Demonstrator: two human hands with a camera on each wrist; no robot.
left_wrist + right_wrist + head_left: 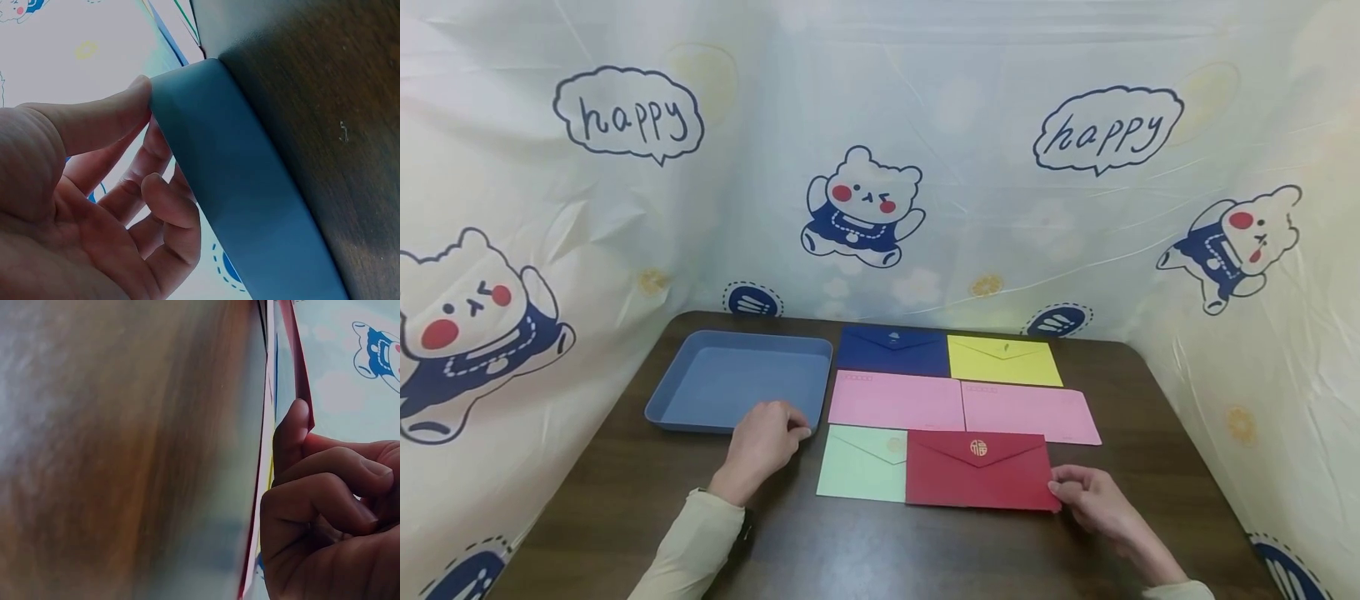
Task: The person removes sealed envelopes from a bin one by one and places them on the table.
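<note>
My left hand (767,442) is at the near right corner of a blue tray (726,379). In the left wrist view the thumb and a finger pinch the rim of that tray (231,175), while the other fingers curl loosely below. My right hand (1097,500) pinches the right edge of a red envelope (977,483) with a gold emblem on its flap. The right wrist view shows this red envelope (300,369) edge-on, raised between thumb and forefinger. It overlaps a mint green envelope (857,475) on its left.
Behind the red envelope lie two pink envelopes (895,402) side by side. Farther back are a dark blue envelope (891,354) and a yellow envelope (1000,367). All lie on a dark wooden table (865,550), with a printed curtain (985,233) along its back and sides.
</note>
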